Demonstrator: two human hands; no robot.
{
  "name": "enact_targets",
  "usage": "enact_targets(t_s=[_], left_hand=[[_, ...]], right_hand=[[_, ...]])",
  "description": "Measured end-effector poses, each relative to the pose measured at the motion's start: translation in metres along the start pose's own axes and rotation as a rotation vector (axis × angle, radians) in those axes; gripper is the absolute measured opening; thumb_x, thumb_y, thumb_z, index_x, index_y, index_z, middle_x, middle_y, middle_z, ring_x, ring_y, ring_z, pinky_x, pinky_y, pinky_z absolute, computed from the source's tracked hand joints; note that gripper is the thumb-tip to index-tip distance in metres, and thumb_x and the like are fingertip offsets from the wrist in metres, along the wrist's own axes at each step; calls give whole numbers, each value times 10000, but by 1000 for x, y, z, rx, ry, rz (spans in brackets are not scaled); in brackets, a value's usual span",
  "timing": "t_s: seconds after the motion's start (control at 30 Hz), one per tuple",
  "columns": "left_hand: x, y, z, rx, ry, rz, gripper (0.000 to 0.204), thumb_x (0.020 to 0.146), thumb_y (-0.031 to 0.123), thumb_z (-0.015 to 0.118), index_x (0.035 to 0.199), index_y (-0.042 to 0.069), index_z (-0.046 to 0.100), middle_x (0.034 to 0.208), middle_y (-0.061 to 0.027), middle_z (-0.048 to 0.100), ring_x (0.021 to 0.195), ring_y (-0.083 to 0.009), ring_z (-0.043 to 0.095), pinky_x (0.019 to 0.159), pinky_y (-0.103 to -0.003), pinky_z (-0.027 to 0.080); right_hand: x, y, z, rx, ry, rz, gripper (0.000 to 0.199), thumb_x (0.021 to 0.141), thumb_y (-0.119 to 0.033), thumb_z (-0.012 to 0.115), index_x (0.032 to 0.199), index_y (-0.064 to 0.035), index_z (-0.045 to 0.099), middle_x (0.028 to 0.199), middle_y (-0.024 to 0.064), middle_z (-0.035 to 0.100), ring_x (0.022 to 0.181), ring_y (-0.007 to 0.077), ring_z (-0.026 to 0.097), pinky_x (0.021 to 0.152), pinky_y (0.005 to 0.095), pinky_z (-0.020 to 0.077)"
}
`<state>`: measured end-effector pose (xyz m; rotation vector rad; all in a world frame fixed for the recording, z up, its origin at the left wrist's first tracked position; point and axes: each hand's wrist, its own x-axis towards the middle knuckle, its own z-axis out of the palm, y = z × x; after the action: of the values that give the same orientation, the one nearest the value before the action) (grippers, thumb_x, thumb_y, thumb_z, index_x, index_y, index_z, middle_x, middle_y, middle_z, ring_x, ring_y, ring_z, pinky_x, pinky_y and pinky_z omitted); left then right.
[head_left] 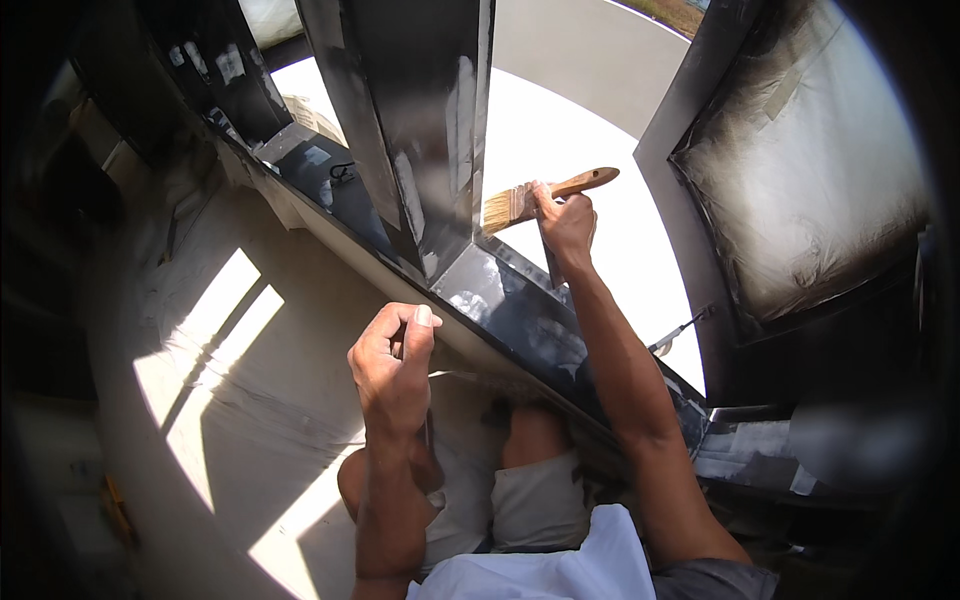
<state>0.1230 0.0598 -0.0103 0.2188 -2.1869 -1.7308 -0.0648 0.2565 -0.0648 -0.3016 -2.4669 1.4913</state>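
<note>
My right hand [568, 228] is closed round a wide paintbrush [519, 204] with pale bristles and a wooden handle. Its bristles point left and are at the edge of the dark upright post [430, 120]; whether they touch it I cannot tell. A dark, narrow flat piece [552, 262] shows below that hand; its kind is unclear. Nearer to me, my left hand [392, 365] is closed, thumb up, in front of the dark sill [520, 310]. A thin edge shows between its fingers, but what it holds is hidden. Whitish patches mark the post and sill.
At the right stands a dark frame with a plastic-covered panel [810, 180]. A thin dark rod [685, 330] is near the sill's right end. Sheeting [290, 350] covers the floor at left, with bright sun patches. A small dark object [342, 173] lies on the sill's left part.
</note>
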Motion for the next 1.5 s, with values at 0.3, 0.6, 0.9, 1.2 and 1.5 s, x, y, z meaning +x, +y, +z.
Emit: enact_targets(t_s=[0.3, 0.6, 0.9, 1.2, 1.5], left_hand=[[-3, 1, 6, -11, -10, 35, 264, 976, 226, 645, 849, -3, 674, 641, 32, 500, 572, -36, 380, 519, -247, 312], [-6, -1, 12, -6, -35, 94, 261, 980, 226, 647, 861, -4, 673, 710, -1, 594, 607, -48, 453, 543, -245, 370], [-7, 4, 11, 6, -61, 66, 259, 992, 219, 619, 850, 8, 665, 726, 11, 590, 648, -51, 472, 594, -236, 381], [-6, 7, 8, 50, -46, 47, 264, 982, 222, 633, 849, -3, 666, 715, -32, 613, 615, -81, 510, 554, -254, 407], [-6, 5, 16, 25, -74, 112, 225, 981, 172, 638, 854, -13, 655, 754, -56, 655, 642, -96, 552, 565, -264, 433]], right_hand=[[-7, 12, 19, -124, 178, -210, 365, 909, -419, 683, 1091, -114, 768, 738, 112, 735, 706, 282, 725, 680, 386, 536], [-23, -28, 10, 53, 62, -281, 335, 900, -419, 659, 928, -107, 778, 755, 132, 732, 759, 279, 732, 744, 386, 548], [25, -32, -8, -358, -253, -343, 511, 905, -473, 709, 1054, 15, 740, 872, 164, 754, 779, 280, 751, 713, 391, 611], [39, 5, -13, -197, -466, -469, 590, 901, -515, 691, 946, 73, 668, 909, 241, 695, 908, 350, 696, 801, 453, 550], [47, -21, -13, -288, -501, -378, 498, 923, -493, 644, 1034, -14, 724, 863, 186, 724, 847, 316, 718, 770, 428, 560]])
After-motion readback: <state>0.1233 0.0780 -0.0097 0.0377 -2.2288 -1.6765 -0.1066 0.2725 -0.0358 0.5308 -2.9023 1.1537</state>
